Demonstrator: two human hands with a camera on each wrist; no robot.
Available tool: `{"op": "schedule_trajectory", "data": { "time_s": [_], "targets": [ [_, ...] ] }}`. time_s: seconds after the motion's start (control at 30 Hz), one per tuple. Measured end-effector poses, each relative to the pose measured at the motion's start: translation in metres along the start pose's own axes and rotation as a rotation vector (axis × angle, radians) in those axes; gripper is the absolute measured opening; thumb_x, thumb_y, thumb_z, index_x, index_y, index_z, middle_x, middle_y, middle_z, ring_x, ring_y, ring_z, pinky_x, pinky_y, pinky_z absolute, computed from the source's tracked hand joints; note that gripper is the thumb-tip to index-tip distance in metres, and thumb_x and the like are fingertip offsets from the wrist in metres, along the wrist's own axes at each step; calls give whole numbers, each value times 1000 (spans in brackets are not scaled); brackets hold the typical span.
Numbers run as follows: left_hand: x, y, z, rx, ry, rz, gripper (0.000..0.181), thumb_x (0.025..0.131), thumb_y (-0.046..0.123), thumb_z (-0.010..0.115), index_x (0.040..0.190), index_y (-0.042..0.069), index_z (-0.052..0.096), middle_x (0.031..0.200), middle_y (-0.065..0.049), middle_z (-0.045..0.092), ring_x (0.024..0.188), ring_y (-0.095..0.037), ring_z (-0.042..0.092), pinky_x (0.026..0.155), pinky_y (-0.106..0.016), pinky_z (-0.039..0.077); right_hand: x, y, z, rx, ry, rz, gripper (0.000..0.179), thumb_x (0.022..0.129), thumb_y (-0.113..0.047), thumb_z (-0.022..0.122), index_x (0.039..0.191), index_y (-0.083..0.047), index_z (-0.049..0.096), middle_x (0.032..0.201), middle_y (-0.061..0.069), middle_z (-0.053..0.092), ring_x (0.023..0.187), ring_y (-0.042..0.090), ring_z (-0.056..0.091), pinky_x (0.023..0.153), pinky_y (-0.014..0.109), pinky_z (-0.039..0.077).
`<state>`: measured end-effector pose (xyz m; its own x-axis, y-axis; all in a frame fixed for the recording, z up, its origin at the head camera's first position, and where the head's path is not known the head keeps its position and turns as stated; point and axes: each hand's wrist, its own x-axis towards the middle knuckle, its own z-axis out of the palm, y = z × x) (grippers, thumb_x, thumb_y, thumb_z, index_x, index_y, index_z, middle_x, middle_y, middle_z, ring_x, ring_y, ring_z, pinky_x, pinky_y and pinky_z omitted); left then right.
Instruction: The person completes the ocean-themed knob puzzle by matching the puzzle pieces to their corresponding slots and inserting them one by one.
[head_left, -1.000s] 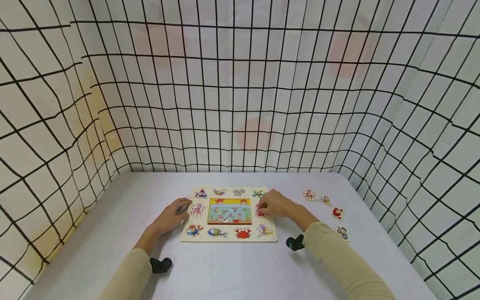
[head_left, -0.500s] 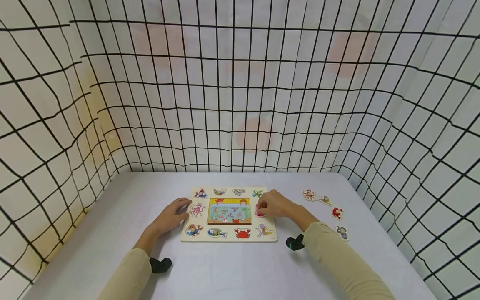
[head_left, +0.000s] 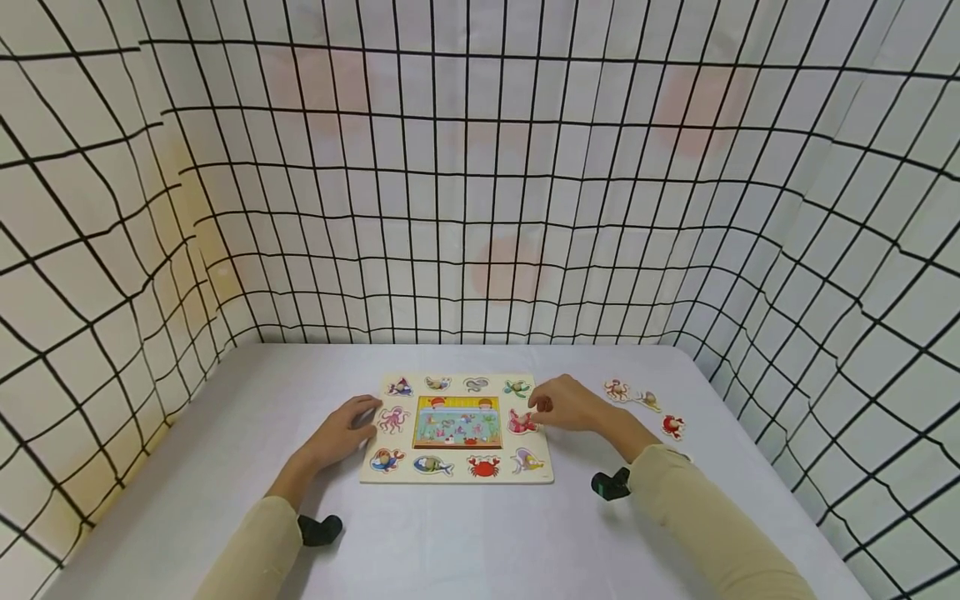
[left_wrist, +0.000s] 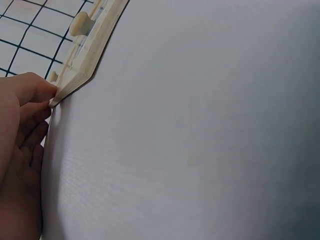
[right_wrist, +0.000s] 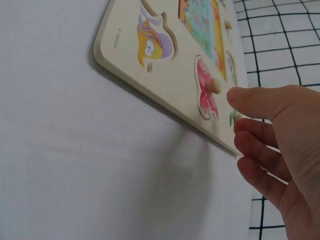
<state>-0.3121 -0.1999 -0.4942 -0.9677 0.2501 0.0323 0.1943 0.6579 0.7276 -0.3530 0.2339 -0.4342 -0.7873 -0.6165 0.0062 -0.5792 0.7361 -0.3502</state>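
A wooden knob puzzle board [head_left: 457, 475] with sea animals lies on the table in the head view. At its right side sits a pink-red puzzle piece [head_left: 521, 422] in its slot; its knob [right_wrist: 214, 86] stands up in the right wrist view. My right hand [head_left: 570, 404] hovers just right of that piece, fingers loosely bent, a small gap between thumb and knob, holding nothing. The left hand [head_left: 345, 429] rests at the board's left edge, its fingertips [left_wrist: 46, 91] touching the edge near a corner in the left wrist view.
Right of the board lie an octopus piece [head_left: 617, 390], a small yellowish piece [head_left: 648, 401] and a red crab piece [head_left: 672, 427]. Black netting [head_left: 480, 200] over white cloth walls the table's back and sides. Each wrist carries a black camera [head_left: 611, 484].
My right hand has let go of the pink-red piece's knob and moved slightly right. Its sleeve now covers the loose grey piece at the lower right. The left hand stays put.
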Motion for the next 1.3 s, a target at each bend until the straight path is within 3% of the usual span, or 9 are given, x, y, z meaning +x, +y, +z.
{"op": "schedule_trajectory", "data": {
  "time_s": [0.63,1.3],
  "targets": [
    [1,2,0,10,4,0,54,100,13,61,150,-2,49,159,-23,39,150,-47,25,121,-63,18,-33,21,-16,22,50,46,18,92,-16,78,106,-5,78,84,-9,66,76,10,58,69,28,54],
    [-2,3,-1,2,1,-11,53,100,13,61,150,-1,50,159,-22,39,150,-47,24,121,-63,18,-54,38,-17,-1,86,69,15,91,-14,80,103,-6,77,81,-11,65,74,8,56,69,28,54]
  ]
}}
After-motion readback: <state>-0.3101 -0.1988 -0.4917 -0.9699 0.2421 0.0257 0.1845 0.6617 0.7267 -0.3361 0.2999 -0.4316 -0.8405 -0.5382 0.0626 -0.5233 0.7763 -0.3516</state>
